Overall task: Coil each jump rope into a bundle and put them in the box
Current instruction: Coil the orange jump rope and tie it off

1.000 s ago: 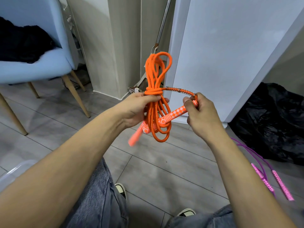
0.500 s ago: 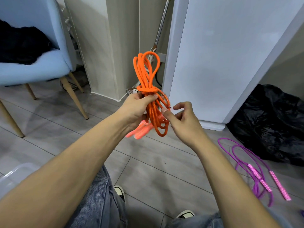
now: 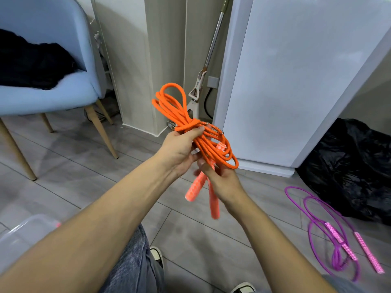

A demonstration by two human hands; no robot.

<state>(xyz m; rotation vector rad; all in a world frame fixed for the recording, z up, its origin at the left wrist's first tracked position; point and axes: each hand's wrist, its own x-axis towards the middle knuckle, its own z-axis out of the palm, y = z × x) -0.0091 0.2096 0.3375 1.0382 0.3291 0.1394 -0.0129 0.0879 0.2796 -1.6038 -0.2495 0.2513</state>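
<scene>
A: Hands first. Left hand [image 3: 182,149] curled round the middle of the orange jump rope [image 3: 203,142], gripping the bundle at its wrapped waist. Same grip as half a second ago.

B: Right hand [image 3: 222,180]?

A: Changed. Before, it sat beside the coils with fingers pinching at a strand. Now it's below the bundle, fingers closed on the rope's handles [image 3: 196,187] near their upper ends. The handles hang down and look motion-blurred.

B: Bundle itself?

A: Held in the air over the floor, tilted, loops fanning up-left and down-right of the left hand. One second ago a handle was still stretched out sideways in the right hand; now both point down.

B: Box?

A: Clear plastic box [image 3: 27,231] at lower left, partly behind the left forearm. Something pinkish shows at its edge, can't tell what.

B: Other rope?

A: Purple jump rope [image 3: 313,214] loose on the tiles at right, pink handles, uncoiled, just beside a black bag [image 3: 351,166]. More of it in view than before.

B: Background?

A: Blue chair [image 3: 53,94] at left, white cabinet [image 3: 285,81] behind the hands.
</scene>
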